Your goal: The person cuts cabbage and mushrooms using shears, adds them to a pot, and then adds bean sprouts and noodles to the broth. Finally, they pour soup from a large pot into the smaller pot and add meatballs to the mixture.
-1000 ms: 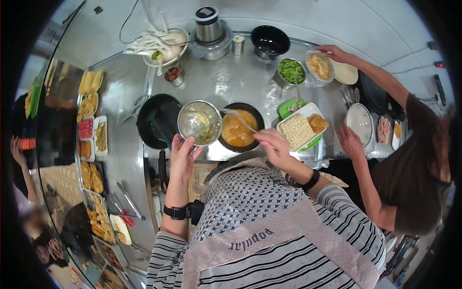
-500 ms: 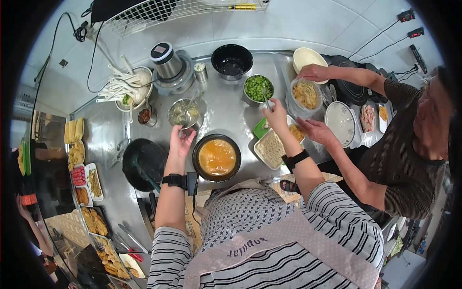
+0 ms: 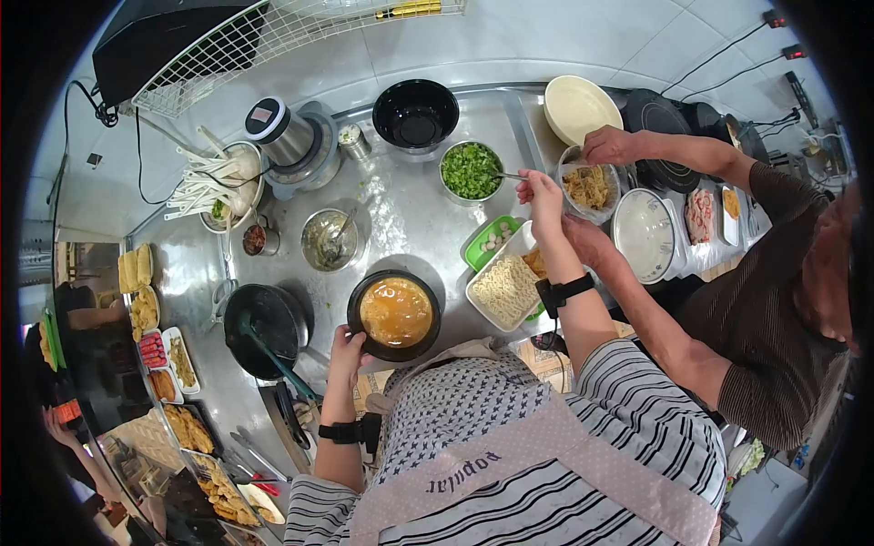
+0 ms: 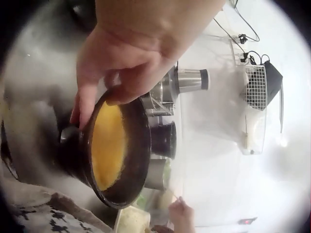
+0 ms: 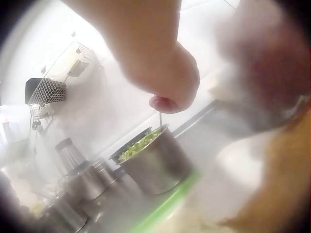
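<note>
My left hand (image 3: pixel 346 353) grips the rim of a black bowl (image 3: pixel 437 317) of orange-yellow broth (image 3: pixel 396 311). The left wrist view shows the thumb over the rim (image 4: pixel 140 165) and the fingers along the outside. In my right hand (image 3: pixel 544 200) is the thin handle of a metal spoon (image 3: pixel 512 175). Its lower end is hidden among chopped green onions (image 3: pixel 470 169) in a steel pot (image 5: pixel 163 162). Left of the pot, a small steel bowl (image 3: pixel 307 252) with pale mash and a spoon stands on the counter.
Another person's hand (image 3: pixel 590 244) and arm reach in close beside my right forearm, around a clear tub (image 3: pixel 608 215) of shredded food. A tray of noodles (image 3: pixel 507 293) lies below my right hand. A black wok (image 3: pixel 264 350) with a green-handled tool stands at left.
My left hand has put down the steel bowl and moved to the black bowl's rim. My right hand has gone from over the broth to the spoon in the green onions.
</note>
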